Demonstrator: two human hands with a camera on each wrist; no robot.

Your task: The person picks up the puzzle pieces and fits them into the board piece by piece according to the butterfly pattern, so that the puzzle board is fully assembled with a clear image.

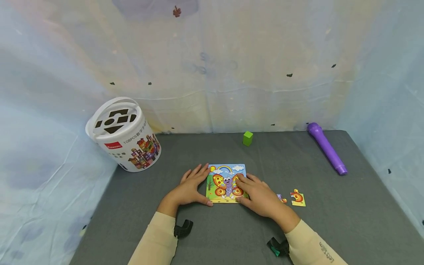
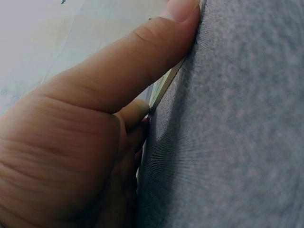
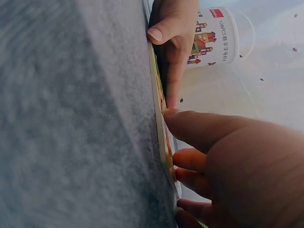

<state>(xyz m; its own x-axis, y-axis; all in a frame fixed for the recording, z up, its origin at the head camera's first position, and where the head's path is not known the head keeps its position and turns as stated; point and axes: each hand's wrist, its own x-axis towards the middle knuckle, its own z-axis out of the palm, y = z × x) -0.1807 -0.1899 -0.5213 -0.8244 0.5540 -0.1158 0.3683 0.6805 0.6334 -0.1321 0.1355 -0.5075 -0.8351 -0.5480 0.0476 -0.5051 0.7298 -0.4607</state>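
Note:
A flat butterfly jigsaw puzzle (image 1: 227, 184) with a rainbow and sky lies on the grey table. My left hand (image 1: 190, 187) rests along its left edge, fingers stretched forward and thumb at the lower left corner. With fingers spread, my right hand (image 1: 261, 195) touches the puzzle's right side and hides part of it; the right thumb (image 3: 204, 128) presses near the front edge. Right of that hand lies a loose jigsaw piece (image 1: 299, 199) with an orange curl. Another purple piece (image 1: 280, 197) is partly hidden behind the right hand.
A white block bucket (image 1: 127, 138) with a shape-slotted lid stands at the back left. A small green cube (image 1: 247, 138) sits near the table's back edge. At the back right lies a purple toy microphone (image 1: 326, 147). Printed cloth hangs behind and at both sides.

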